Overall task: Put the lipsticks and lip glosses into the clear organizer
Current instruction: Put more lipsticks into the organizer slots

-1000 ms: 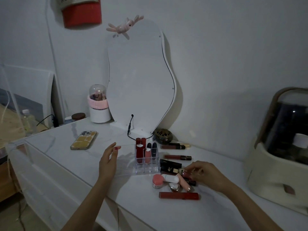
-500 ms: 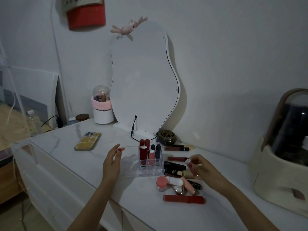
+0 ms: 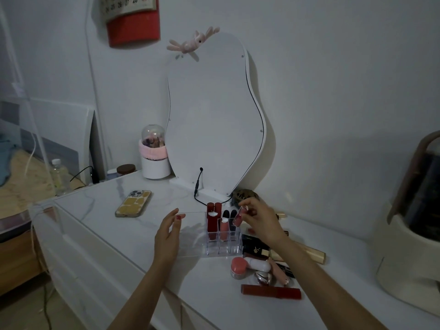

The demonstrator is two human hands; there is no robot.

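The clear organizer point(image 3: 190, 248) stands on the white dresser top, with red, pink and dark tubes point(image 3: 212, 222) upright in its right-hand slots. My left hand point(image 3: 167, 236) rests against its left side, fingers straight. My right hand point(image 3: 260, 220) pinches a small pink lip gloss point(image 3: 238, 217), tilted, just above the organizer's right slots. More lipsticks lie to the right: a black and gold one point(image 3: 256, 250), a long red tube point(image 3: 271, 291), a pink tube point(image 3: 279, 273), and a gold tube point(image 3: 309, 253).
A phone point(image 3: 133, 203) lies left of the organizer. A curvy mirror point(image 3: 214, 115) with a black cable stands behind it, next to a white pot point(image 3: 155, 164). A pink-lidded jar point(image 3: 238, 267) and a silver piece point(image 3: 263, 278) sit among the lipsticks. A beige cosmetics case point(image 3: 409, 253) is at right.
My right hand picked a pink lip gloss out of the pile and carried it up and left over the organizer's right slots. My left hand stayed on the organizer.
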